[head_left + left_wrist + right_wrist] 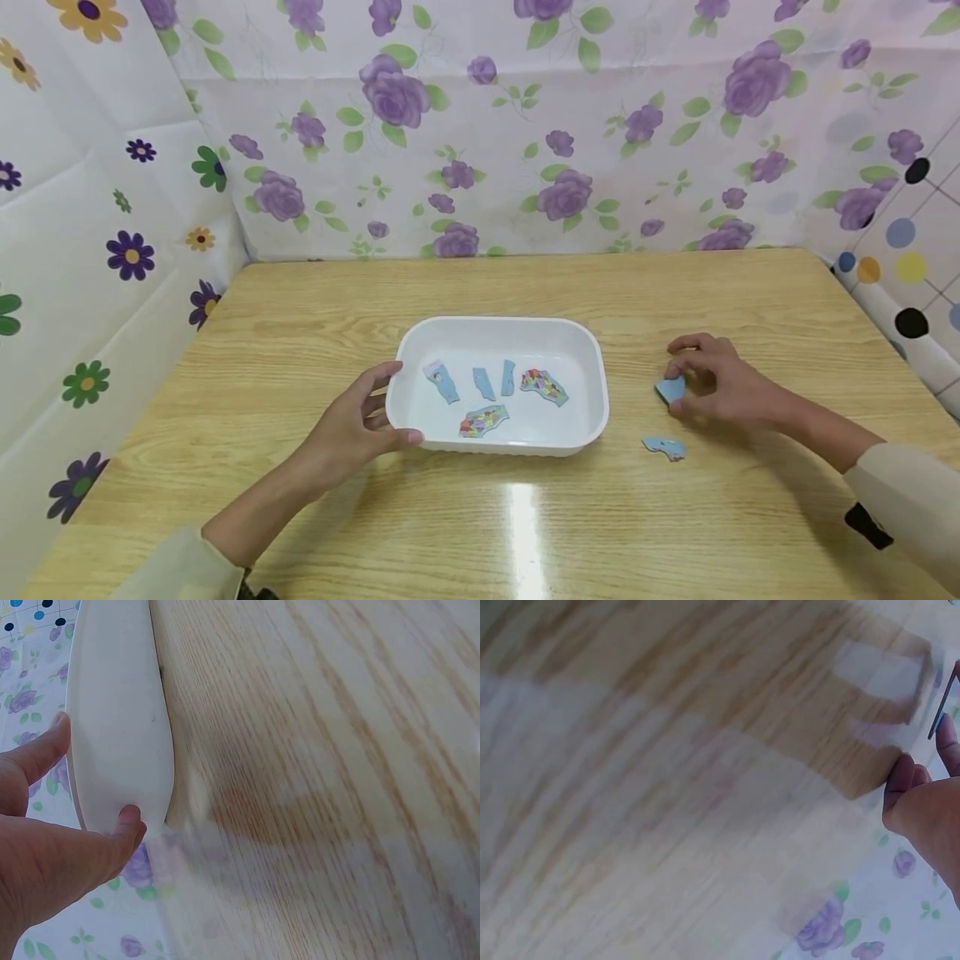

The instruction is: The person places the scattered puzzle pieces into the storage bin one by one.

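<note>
A white plastic tub [495, 329] stands on the wooden table. My left hand [345, 437] holds its left end, thumb on the front rim and fingers along the side. The left wrist view shows that hand [60, 847] against the tub's outer wall [120, 712]. Inside lie three plain light-blue puzzle pieces [483, 383] and two multicoloured ones [483, 422]. To the right of the tub, my right hand [716, 383] pinches a blue puzzle piece [670, 390], seen edge-on in the right wrist view [943, 705]. Another blue piece [664, 448] lies on the table just nearer me.
The wooden table [322, 308] reaches back to a flowered cloth [510, 150]. Patterned cloths also hang at the left [90, 333] and right [915, 258] sides. Light reflects off the table's glossy surface in front of the tub.
</note>
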